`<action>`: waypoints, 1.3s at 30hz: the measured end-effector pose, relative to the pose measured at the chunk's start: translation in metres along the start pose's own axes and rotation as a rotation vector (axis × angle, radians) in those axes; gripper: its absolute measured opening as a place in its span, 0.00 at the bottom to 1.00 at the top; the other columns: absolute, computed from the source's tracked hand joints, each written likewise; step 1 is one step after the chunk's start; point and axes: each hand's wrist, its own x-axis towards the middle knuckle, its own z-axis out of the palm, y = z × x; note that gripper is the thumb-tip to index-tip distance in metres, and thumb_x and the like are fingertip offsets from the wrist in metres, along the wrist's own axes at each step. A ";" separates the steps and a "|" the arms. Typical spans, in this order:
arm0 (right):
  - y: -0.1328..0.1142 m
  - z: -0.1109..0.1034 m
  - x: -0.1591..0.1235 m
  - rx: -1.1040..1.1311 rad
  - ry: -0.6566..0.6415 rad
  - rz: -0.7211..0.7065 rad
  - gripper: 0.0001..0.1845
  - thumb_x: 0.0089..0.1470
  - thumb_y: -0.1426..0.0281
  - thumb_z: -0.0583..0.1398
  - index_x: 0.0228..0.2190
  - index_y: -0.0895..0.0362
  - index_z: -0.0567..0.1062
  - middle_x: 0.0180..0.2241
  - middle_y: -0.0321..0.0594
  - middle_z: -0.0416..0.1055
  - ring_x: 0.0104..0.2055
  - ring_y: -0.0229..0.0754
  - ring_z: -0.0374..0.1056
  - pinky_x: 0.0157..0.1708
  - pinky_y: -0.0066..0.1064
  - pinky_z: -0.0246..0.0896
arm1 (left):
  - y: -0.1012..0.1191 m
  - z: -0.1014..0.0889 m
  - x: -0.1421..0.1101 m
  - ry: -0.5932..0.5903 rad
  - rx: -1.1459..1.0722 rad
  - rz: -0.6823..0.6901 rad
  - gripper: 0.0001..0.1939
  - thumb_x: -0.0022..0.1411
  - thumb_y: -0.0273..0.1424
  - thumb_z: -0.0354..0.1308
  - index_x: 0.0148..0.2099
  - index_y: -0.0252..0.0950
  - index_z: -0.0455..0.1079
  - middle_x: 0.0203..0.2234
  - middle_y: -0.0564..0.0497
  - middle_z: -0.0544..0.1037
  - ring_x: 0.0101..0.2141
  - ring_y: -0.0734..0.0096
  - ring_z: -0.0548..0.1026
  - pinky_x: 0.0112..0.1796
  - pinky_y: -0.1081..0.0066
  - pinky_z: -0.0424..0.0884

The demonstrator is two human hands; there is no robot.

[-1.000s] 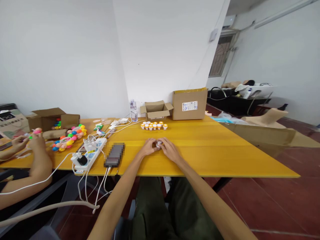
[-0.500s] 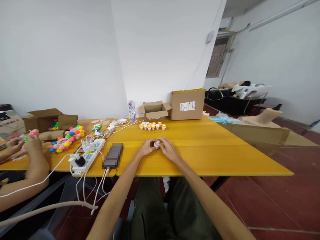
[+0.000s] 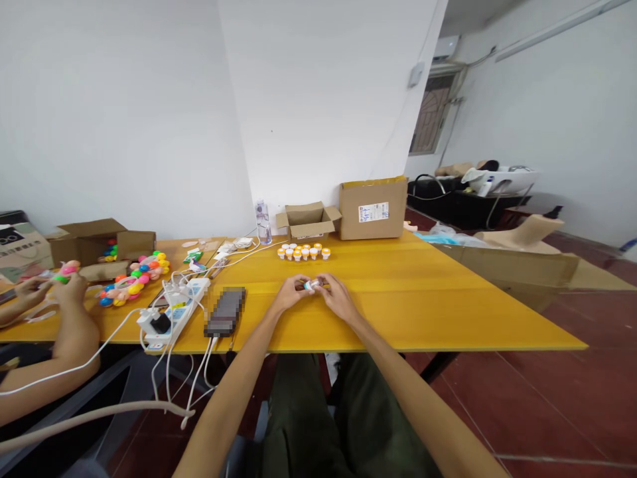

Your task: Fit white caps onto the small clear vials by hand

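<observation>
Between my two hands, low over the yellow table [image 3: 423,302], is a small white bottle [image 3: 312,285] lying on its side. It shows a bluish patch at its left end and a clear or pinkish part at its right. The fingers of my left hand [image 3: 290,293] pinch its left end. My right hand [image 3: 337,295] grips the right end between thumb and fingers. Beyond my hands stands a cluster of several small white bottles with orange-and-white tops [image 3: 305,252]. Fine detail on the held bottle is too small to make out.
Behind the cluster are an open carton [image 3: 308,222], a larger box [image 3: 373,209] and a water bottle [image 3: 263,222]. Left lie a phone [image 3: 225,311], a power strip [image 3: 186,312] with cables, and colourful ball strings [image 3: 134,282]. Another person's hands [image 3: 70,287] work at far left.
The bottle between my hands has turned from a more end-on view to lying sideways, showing its length and bluish end. My hands stay in nearly the same place.
</observation>
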 end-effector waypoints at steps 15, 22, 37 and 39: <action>-0.006 -0.001 0.002 0.091 -0.013 0.031 0.07 0.49 0.73 0.55 0.33 0.53 0.70 0.35 0.39 0.75 0.38 0.42 0.72 0.40 0.34 0.69 | 0.002 -0.006 -0.002 0.018 -0.162 -0.094 0.17 0.43 0.33 0.69 0.38 0.35 0.74 0.36 0.47 0.81 0.39 0.63 0.77 0.43 0.64 0.71; -0.005 -0.002 0.002 0.136 -0.020 0.035 0.08 0.48 0.73 0.56 0.33 0.53 0.71 0.36 0.39 0.75 0.39 0.41 0.72 0.41 0.33 0.68 | 0.004 -0.006 -0.002 0.014 -0.230 -0.102 0.17 0.41 0.33 0.70 0.37 0.35 0.76 0.35 0.47 0.81 0.38 0.62 0.77 0.44 0.63 0.70; -0.004 -0.002 0.002 0.094 -0.016 0.043 0.06 0.52 0.68 0.57 0.32 0.53 0.74 0.33 0.40 0.77 0.35 0.44 0.73 0.39 0.35 0.67 | 0.003 -0.007 -0.002 0.016 -0.268 -0.106 0.19 0.39 0.32 0.71 0.37 0.33 0.77 0.34 0.47 0.81 0.38 0.62 0.77 0.44 0.65 0.69; -0.004 -0.002 0.002 0.092 -0.021 0.050 0.06 0.52 0.67 0.58 0.32 0.53 0.74 0.33 0.41 0.77 0.35 0.44 0.73 0.38 0.36 0.67 | 0.003 -0.007 -0.002 0.013 -0.266 -0.106 0.19 0.39 0.32 0.71 0.37 0.33 0.76 0.34 0.46 0.81 0.38 0.62 0.77 0.44 0.65 0.69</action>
